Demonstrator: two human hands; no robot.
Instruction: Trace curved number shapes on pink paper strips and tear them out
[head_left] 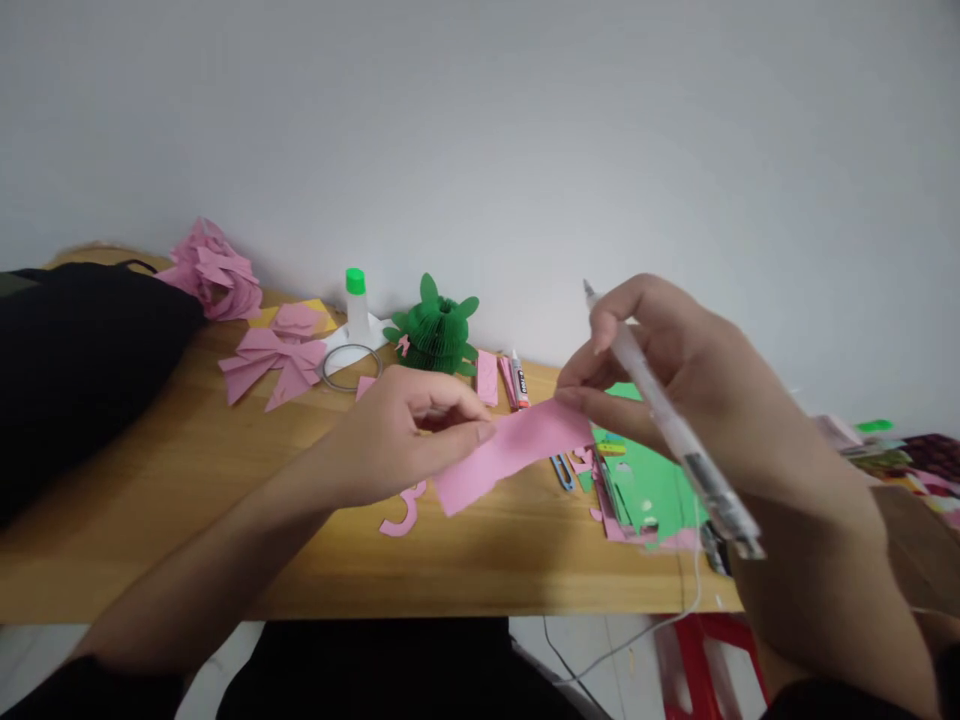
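Two hands hold a pink strip [517, 450] above the counter [480, 575]. The left hand's [397, 425] grip pinches it near its left end, thumb on top; the right hand's [697, 390] grip pinches the far right corner, probably to keep the paper spread. A pen [664, 415] slants across the right hand, tip up, seemingly tucked aside to free the fingertips. Below lies a pink curl [410, 512]; behind, a green paper plant [439, 335]. The right hand partly hides a green sheet [660, 490] with blurred scraps. At left, a black shape [82, 370] is cut off.
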